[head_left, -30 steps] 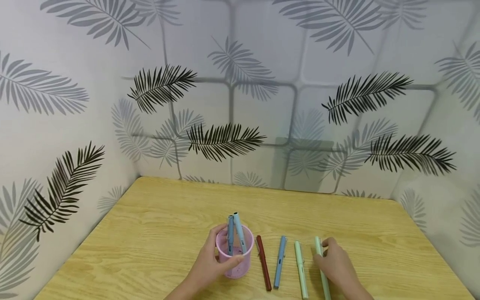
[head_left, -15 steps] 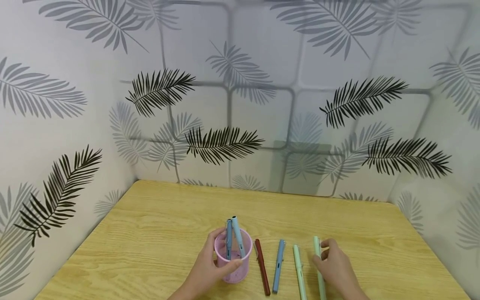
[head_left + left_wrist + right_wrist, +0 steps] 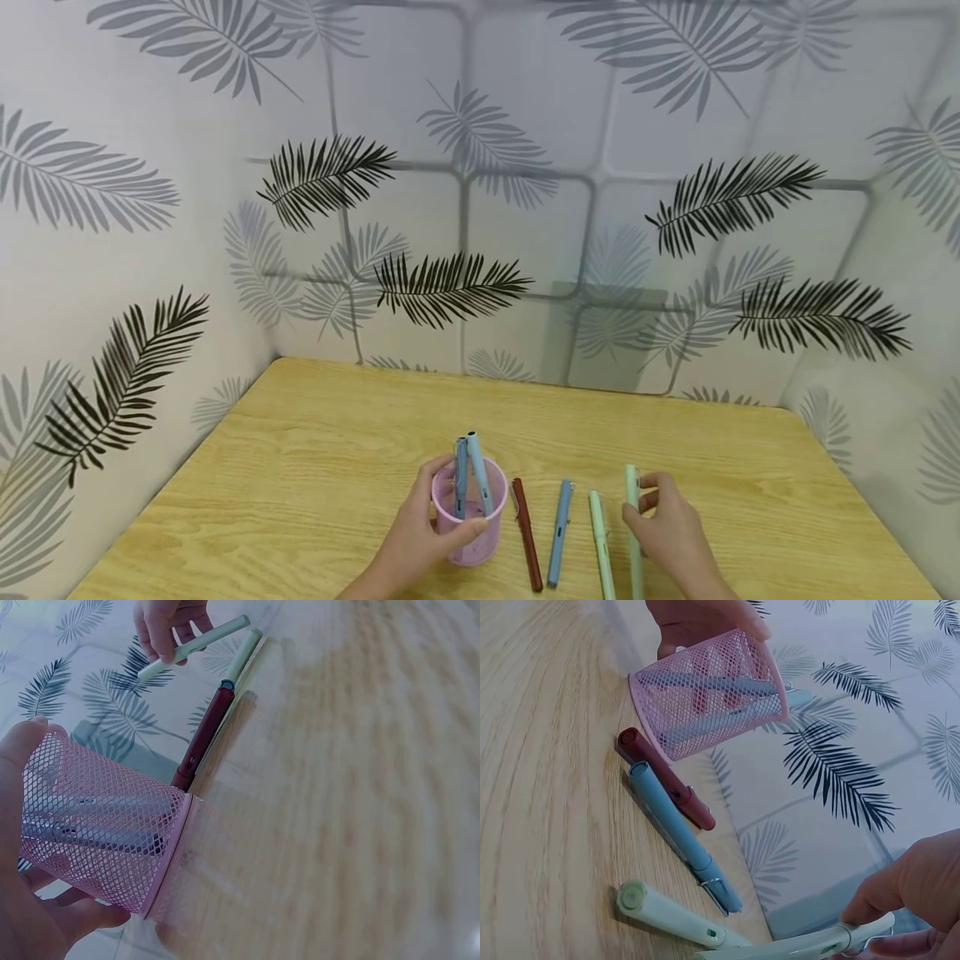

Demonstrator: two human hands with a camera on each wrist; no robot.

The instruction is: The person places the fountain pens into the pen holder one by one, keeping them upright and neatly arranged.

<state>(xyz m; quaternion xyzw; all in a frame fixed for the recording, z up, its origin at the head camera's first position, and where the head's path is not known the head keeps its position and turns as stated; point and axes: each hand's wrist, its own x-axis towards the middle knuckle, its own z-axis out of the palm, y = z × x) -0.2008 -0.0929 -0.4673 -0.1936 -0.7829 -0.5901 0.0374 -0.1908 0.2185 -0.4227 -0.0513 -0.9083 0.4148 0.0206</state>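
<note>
In the head view my left hand [image 3: 422,527] grips a pink mesh pen holder [image 3: 480,543], thumb in front and fingers round the far side. Inside it lean a darker blue pen [image 3: 461,479] and a light blue pen [image 3: 479,475]. My right hand [image 3: 672,527] pinches a mint green pen [image 3: 632,487] between thumb and fingers; the left wrist view shows this pen [image 3: 196,646] raised off the table. To its left lie a second mint green pen [image 3: 601,537], a blue pen [image 3: 560,532] and a dark red pen [image 3: 527,535], side by side.
The wooden table [image 3: 330,450] meets a wall [image 3: 517,333] with a leaf pattern at its back edge. More leaf-patterned wall [image 3: 97,275] rises along the left side, and also along the right.
My right hand has shifted slightly left, and the mint green pen in it has swung nearly vertical in the head view. My left hand and the pen holder stay in place.
</note>
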